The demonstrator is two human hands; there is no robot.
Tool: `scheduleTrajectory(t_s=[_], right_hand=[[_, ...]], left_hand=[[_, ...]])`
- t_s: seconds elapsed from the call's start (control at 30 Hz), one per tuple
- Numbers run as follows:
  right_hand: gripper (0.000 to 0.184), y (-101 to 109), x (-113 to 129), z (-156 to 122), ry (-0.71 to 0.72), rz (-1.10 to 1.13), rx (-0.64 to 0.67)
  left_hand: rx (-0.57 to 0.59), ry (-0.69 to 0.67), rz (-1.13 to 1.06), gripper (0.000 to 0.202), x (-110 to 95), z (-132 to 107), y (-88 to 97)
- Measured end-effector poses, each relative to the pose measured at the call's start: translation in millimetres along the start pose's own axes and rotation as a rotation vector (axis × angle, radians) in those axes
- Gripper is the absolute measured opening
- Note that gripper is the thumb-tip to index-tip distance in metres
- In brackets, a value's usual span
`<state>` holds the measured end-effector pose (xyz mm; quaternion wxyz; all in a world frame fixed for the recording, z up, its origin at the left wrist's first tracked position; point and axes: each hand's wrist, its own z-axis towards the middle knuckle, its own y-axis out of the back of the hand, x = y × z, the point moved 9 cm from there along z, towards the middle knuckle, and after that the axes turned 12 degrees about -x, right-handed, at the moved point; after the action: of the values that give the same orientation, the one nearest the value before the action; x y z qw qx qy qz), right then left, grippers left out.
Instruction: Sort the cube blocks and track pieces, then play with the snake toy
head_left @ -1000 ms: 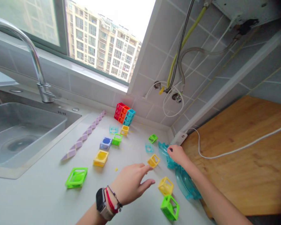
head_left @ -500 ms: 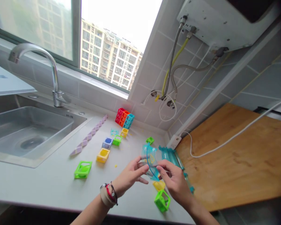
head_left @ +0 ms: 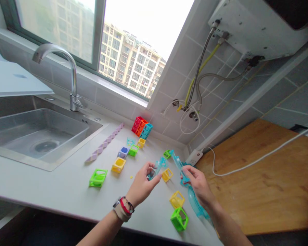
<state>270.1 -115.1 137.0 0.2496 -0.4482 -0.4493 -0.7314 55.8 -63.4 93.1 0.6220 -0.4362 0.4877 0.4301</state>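
My left hand [head_left: 143,181] is closed around a translucent blue curved track piece [head_left: 159,166]. A second translucent blue track piece [head_left: 178,162] is pinched in my right hand [head_left: 199,182], tilted up and apart from the first. Between the hands a yellow open block [head_left: 167,175] sits on the counter. Closer to me are another yellow block [head_left: 177,199] and a green open cube [head_left: 179,219]. More blue track pieces [head_left: 196,204] lie under and beside my right hand, partly hidden by it. A small green block [head_left: 167,154] is beyond the hands.
On the white counter [head_left: 74,193], several loose blocks, such as a green one [head_left: 98,178] and a yellow one [head_left: 118,165], lie left of my hands. A red, orange and blue block stack [head_left: 142,127], lilac strip [head_left: 105,143], sink [head_left: 50,164], power strip [head_left: 195,158] and wooden board [head_left: 259,184] surround them.
The blue pieces, close together between my hands before, are now apart, one in each hand. A yellow block now shows between the hands. The view has shifted left.
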Motion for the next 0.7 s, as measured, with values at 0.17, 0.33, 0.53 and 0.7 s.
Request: scheduleTrajectory(t_s=[0.17, 0.33, 0.53, 0.7], right_hand=[[0.040, -24, -21, 83, 0.160, -0.422, -0.089], [0.035, -96, -54, 141, 0.113, -0.565, 0.030], [0.026, -162, -69, 167, 0.085, -0.703, 0.141], [0.022, -168, -54, 163, 0.102, -0.740, 0.166]], left_hand=[[0.097, -0.061, 0.246, 0.028, -1, -2, 4.7], [0.151, -0.070, 0.334, 0.026, 3, -13, 0.0], [0.147, -0.088, 0.397, 0.028, 6, -3, 12.7], [0.069, -0.116, 0.541, 0.037, 20, 16, 35.1]])
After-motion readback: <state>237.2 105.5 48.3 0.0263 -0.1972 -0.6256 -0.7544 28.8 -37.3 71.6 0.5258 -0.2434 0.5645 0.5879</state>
